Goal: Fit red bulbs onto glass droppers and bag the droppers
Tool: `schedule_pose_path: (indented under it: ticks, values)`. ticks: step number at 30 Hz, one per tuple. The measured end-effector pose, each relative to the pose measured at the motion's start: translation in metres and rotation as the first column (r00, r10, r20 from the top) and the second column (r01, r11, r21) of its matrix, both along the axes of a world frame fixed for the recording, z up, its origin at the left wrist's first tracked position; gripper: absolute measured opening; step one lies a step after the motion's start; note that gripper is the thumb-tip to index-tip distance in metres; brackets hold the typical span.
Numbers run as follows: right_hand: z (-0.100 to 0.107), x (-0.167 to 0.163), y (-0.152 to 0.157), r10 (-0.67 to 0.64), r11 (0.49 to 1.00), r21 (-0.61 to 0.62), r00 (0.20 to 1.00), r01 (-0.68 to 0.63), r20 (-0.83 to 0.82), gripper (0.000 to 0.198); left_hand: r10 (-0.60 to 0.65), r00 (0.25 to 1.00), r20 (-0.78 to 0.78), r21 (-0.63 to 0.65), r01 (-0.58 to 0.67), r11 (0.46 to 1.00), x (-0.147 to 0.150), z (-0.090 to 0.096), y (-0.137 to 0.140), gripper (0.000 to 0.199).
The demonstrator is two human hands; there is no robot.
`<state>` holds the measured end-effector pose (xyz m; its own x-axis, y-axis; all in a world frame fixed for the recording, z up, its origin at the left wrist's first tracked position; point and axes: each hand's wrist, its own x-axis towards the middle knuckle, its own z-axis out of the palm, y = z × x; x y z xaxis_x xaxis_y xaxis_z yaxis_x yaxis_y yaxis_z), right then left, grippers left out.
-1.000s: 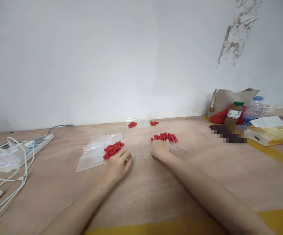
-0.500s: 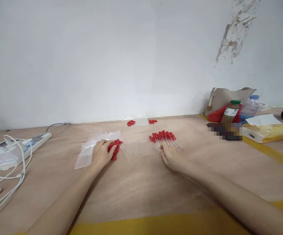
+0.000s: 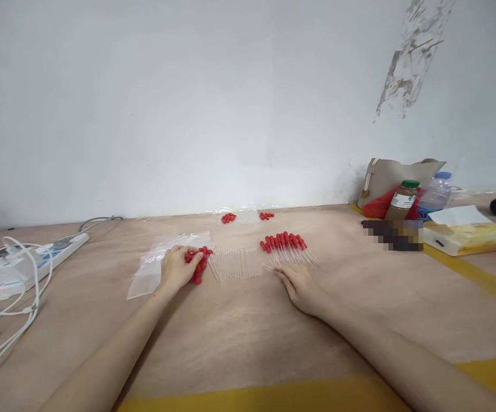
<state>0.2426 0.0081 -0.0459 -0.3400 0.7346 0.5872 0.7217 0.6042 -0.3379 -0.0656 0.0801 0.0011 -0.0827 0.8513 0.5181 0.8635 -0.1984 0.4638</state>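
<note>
My left hand (image 3: 178, 266) is closed over the edge of a pile of red rubber dropper bulbs (image 3: 198, 277), with thumb and fingers around a bulb. A clear plastic bag (image 3: 142, 280) lies flat under and beside that hand. To the right of the pile, thin glass dropper tubes (image 3: 237, 263) lie side by side in a row. My right hand (image 3: 299, 286) pinches one slim glass tube (image 3: 267, 266), its end pointing left towards the row. Just beyond the right hand, several droppers with red bulbs fitted (image 3: 286, 240) lie fanned out.
Two small groups of red bulbs (image 3: 228, 218) lie near the wall with clear plastic. At left are a power strip (image 3: 65, 252) and white cables (image 3: 37, 286). At right stand a green-capped jar (image 3: 404, 200), a plastic bottle (image 3: 439, 191) and a tissue pack (image 3: 467, 234).
My right hand has drawn slightly back from the fanned droppers, and a glass tube now shows in its fingers. My left hand stays at the pile of bulbs.
</note>
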Motion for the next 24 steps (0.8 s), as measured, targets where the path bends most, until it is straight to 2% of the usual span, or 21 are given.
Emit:
schedule_pose_path:
  ticks: [1, 3, 4, 5, 6, 9, 11, 13, 15, 17, 20, 24]
  values:
    - [0.000, 0.000, 0.000, 0.002, 1.000, -0.009, 1.000, -0.002, -0.020, 0.026, -0.002, 1.000, 0.029, 0.021, 0.001, 1.000, 0.002, 0.004, -0.002, 0.021]
    - [0.001, 0.000, 0.000, 0.004, 1.000, -0.024, 0.998, -0.006, -0.058, 0.022, -0.071, 0.980, 0.185, 0.039, 0.065, 0.997, 0.011, 0.010, -0.011, 0.025]
    - [0.002, -0.001, 0.000, 0.008, 1.000, -0.029, 0.997, -0.010, -0.075, 0.021, -0.163, 0.919, 0.359, 0.037, 0.160, 0.986, 0.018, 0.012, -0.017, 0.027]
    - [0.003, -0.002, -0.001, 0.012, 0.999, -0.029, 0.996, -0.015, -0.091, 0.019, -0.258, 0.805, 0.534, 0.031, 0.286, 0.958, 0.027, 0.011, -0.024, 0.030]
    - [0.004, -0.002, -0.002, 0.017, 0.999, -0.030, 0.994, -0.020, -0.104, 0.018, -0.316, 0.697, 0.644, 0.023, 0.396, 0.918, 0.037, 0.009, -0.032, 0.032]
    - [0.007, -0.006, -0.005, 0.026, 0.999, -0.041, 0.991, -0.032, -0.131, 0.015, -0.374, 0.469, 0.800, 0.046, 0.574, 0.817, 0.065, -0.005, -0.052, 0.029]
    - [0.008, -0.008, -0.008, 0.026, 0.998, -0.048, 0.989, -0.033, -0.147, 0.015, -0.339, 0.391, 0.856, 0.001, 0.654, 0.757, 0.077, -0.018, -0.061, 0.027]
    - [0.010, -0.009, -0.011, 0.026, 0.998, -0.050, 0.988, -0.034, -0.154, 0.015, -0.286, 0.402, 0.870, -0.094, 0.705, 0.703, 0.083, -0.027, -0.066, 0.023]
    - [0.011, -0.011, -0.012, 0.026, 0.998, -0.046, 0.988, -0.034, -0.149, 0.015, -0.275, 0.443, 0.853, -0.156, 0.719, 0.677, 0.084, -0.031, -0.068, 0.021]
    - [0.011, -0.014, -0.014, 0.035, 0.998, -0.043, 0.990, -0.041, -0.136, 0.015, -0.298, 0.462, 0.836, -0.162, 0.725, 0.669, 0.083, -0.033, -0.069, 0.022]
    - [0.011, -0.018, -0.016, 0.063, 0.997, -0.034, 0.992, -0.067, -0.108, 0.014, -0.340, 0.448, 0.826, -0.136, 0.746, 0.652, 0.082, -0.034, -0.068, 0.025]
    - [0.011, -0.021, -0.018, 0.099, 0.995, -0.020, 0.991, -0.101, -0.086, 0.014, -0.366, 0.442, 0.819, -0.104, 0.742, 0.662, 0.082, -0.036, -0.067, 0.030]
